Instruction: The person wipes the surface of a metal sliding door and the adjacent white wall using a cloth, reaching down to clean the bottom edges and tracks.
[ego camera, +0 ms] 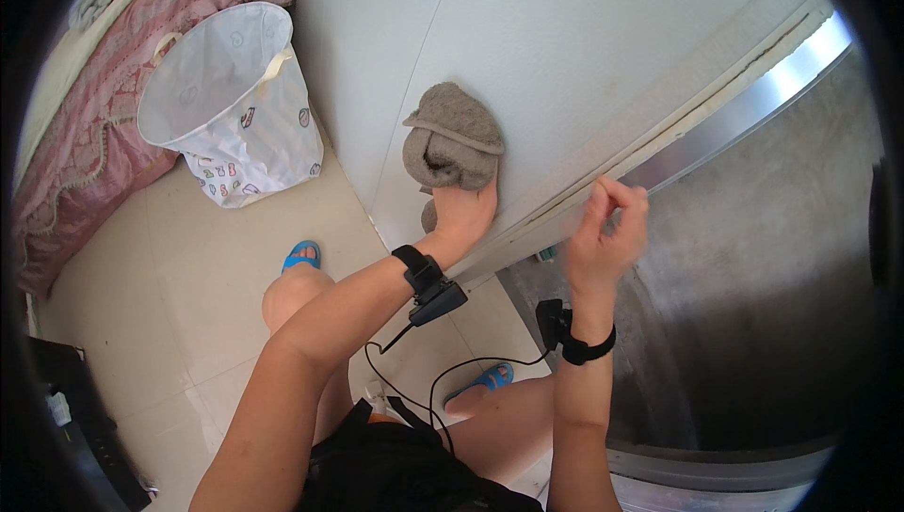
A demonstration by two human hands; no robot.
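Observation:
My left hand (462,212) holds a brown terry cloth (455,132) against a pale grey-white wall panel (565,39). The cloth is bunched and covers most of the fingers; a bit of it hangs below, beside the wrist. To the right, my right hand (609,226) is raised near the worn edge strip (678,120) of the panel, its thumb and index fingertips close together. Nothing clear shows between them, and the hand is slightly blurred. Whether it touches the strip cannot be told. Black straps with cabled devices sit on both wrists.
A white fabric basket (261,145) with printed figures stands at the left on the tiled floor (198,286), beside a pink patterned bedspread (134,124). A large dark brushed-metal surface (720,286) fills the right. A black object (78,413) lies at the lower left.

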